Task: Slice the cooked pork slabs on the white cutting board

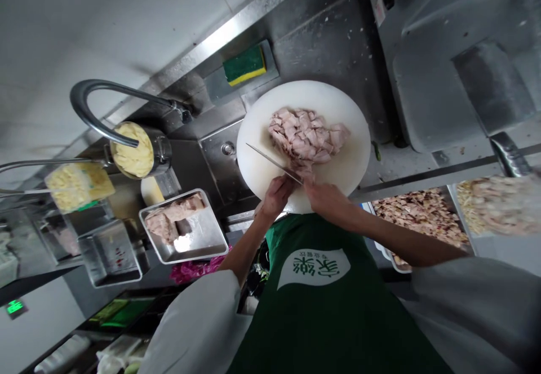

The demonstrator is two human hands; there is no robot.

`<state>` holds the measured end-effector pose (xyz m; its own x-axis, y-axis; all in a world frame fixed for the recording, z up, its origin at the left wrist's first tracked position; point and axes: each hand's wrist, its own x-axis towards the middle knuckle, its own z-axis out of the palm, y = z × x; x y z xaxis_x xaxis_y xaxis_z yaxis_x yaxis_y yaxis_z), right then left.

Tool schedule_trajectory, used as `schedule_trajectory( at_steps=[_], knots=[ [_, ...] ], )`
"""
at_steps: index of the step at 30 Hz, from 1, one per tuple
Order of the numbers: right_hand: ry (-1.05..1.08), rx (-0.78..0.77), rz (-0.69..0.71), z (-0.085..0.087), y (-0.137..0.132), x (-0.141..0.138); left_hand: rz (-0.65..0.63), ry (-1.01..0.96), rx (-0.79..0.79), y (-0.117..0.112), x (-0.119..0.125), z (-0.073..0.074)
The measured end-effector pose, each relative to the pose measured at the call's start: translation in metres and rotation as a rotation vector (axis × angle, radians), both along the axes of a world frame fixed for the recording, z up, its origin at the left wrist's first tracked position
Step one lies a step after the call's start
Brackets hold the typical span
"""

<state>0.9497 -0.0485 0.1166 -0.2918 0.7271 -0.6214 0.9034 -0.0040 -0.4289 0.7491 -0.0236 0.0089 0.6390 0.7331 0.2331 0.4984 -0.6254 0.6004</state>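
My right hand [323, 196] is closed at the near end of a knife [270, 161], whose blade points away and to the left over a round white cutting board [253, 177]. Close to the blade's near side is my left hand [276, 194], its fingers curled in; whatever they press or hold is hidden. Beyond the blade lies a heap of pale cut meat [304, 137], some pieces reaching my right fingers. The knife handle is covered by the hands.
On the left, a metal tray [217, 239] bears larger meat pieces [173, 216], near a pot of pale yellow slices [134, 151] under a curved faucet [88, 109]. A sponge [245, 65] lies behind the board. Chopped meat [422, 213] fills a container at right; a cleaver [492, 87] rests above.
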Motion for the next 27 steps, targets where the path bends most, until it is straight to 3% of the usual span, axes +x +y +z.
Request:
schedule_trajectory(
  at_steps=[5,12,16,18,23,25,27],
  knots=[
    [-0.042,-0.167,0.039,0.027,-0.054,0.023,-0.005,-0.020,-0.030,-0.001,0.001,0.000],
    [-0.047,-0.131,0.059,0.024,-0.053,0.019,0.025,-0.028,-0.060,0.001,0.001,0.000],
    [-0.058,-0.228,0.018,0.024,-0.070,0.024,0.006,0.014,-0.062,0.001,0.000,-0.002],
    [-0.040,-0.197,0.004,0.014,-0.058,0.014,0.002,0.024,-0.078,0.000,-0.001,-0.002],
    [0.042,0.088,-0.018,-0.020,0.014,-0.020,-0.013,0.016,-0.053,0.001,-0.005,-0.001],
    [0.052,0.114,-0.032,-0.016,0.018,-0.018,-0.006,0.017,-0.025,0.001,-0.006,-0.001],
    [0.039,0.056,-0.025,-0.002,0.001,-0.007,-0.006,0.010,0.001,0.000,-0.006,-0.002]
  ],
)
